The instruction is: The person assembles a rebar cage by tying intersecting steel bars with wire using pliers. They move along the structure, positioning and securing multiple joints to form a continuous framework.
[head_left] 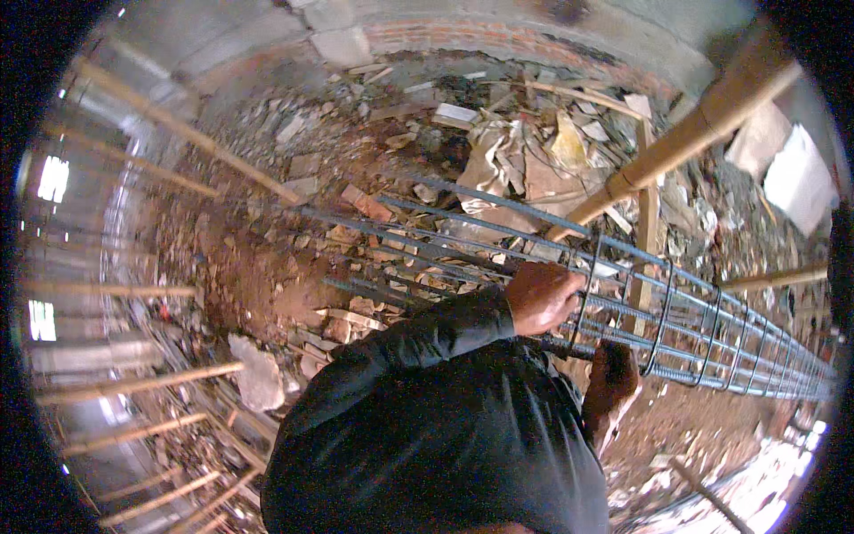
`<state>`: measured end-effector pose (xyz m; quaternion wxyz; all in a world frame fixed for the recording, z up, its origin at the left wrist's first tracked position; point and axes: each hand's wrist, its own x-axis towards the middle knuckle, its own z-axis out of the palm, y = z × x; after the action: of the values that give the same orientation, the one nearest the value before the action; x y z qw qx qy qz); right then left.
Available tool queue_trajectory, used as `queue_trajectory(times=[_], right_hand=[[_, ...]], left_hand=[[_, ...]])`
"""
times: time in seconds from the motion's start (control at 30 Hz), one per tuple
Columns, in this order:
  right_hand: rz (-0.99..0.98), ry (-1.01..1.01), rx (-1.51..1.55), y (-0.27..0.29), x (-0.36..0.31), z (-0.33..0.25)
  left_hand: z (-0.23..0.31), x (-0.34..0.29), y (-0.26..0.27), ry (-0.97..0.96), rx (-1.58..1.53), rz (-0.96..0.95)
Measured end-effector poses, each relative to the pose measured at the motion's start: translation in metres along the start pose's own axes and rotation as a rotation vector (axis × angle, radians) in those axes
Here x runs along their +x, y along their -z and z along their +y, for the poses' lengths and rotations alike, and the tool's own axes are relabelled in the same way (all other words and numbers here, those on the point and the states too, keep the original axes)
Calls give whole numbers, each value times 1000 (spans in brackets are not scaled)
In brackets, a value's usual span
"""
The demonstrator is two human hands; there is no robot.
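Note:
A long cage of steel rebar (712, 331) runs from the middle of the view off to the right, its lengthwise bars tied through square stirrups. My left hand (544, 298) is closed at the first stirrup (660, 316) end of the cage, fingers curled against the nearest stirrup and bars. Lower and to the right, my right hand (614, 383) is closed beside the lower bars, its fingers partly in shadow. A dark rod-like piece lies between the two hands; whether the right hand grips it is hard to see. Bare bar ends reach left past my sleeve.
A thick bamboo pole (680, 142) slants in from the upper right, near the cage. A wooden post (647, 222) stands behind the bars. Rubble and crumpled sacking (498, 165) cover the ground beyond. Several more poles (142, 384) stick in from the left.

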<state>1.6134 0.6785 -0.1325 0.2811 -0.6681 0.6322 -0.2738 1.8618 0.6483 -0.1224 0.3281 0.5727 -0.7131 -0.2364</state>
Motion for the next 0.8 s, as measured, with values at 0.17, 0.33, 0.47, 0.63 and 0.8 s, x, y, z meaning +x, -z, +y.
queue_trajectory(times=[0.17, 0.33, 0.47, 0.63, 0.8], right_hand=[[37, -66, 69, 2, 11, -12], [70, 119, 86, 1, 19, -30], [106, 185, 98, -4, 19, -36], [-23, 137, 59, 8, 10, -53], [-80, 120, 73, 11, 5, -73]], left_hand=[[2, -2, -6, 61, 74, 20], [-1, 0, -5, 59, -13, 22], [-1, 2, -2, 96, -35, -77], [-11, 3, 5, 108, -429, -148], [-20, 16, 9, -68, -300, -36]])
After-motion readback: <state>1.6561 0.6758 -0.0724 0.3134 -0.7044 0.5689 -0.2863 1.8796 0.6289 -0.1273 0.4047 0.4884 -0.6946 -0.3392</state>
